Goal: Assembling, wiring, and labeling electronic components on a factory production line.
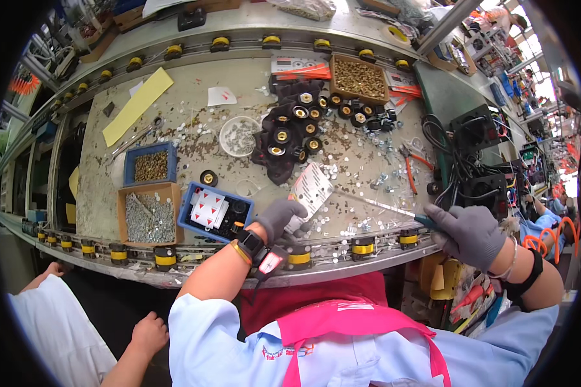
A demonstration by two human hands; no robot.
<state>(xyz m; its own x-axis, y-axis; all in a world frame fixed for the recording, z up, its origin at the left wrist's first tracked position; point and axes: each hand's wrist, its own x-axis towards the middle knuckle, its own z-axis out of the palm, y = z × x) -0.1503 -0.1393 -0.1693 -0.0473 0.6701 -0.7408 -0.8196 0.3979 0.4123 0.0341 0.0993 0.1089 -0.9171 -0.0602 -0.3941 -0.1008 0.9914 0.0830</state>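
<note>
My left hand (pixel 282 218), in a grey glove, grips the lower edge of a white label sheet (pixel 314 191) with rows of dark print. To the right, my gloved right hand (pixel 469 233) is closed on a long, thin metal tool (pixel 382 205) with a dark green handle. The tool's tip points left and ends close to the sheet's right edge; I cannot tell whether it touches. Beyond the sheet, black round knobs with brass centres (pixel 281 136) lie on a crumpled black bag (pixel 279 169).
A blue bin (pixel 186 208) with white labels and black parts stands left of my left hand. Near it are boxes of screws (pixel 150 216) and brass pieces (pixel 150 166). Orange-handled pliers (pixel 411 174) lie at right, beside black cabled units (pixel 484 193). Another person's hand (pixel 150 333) is at lower left.
</note>
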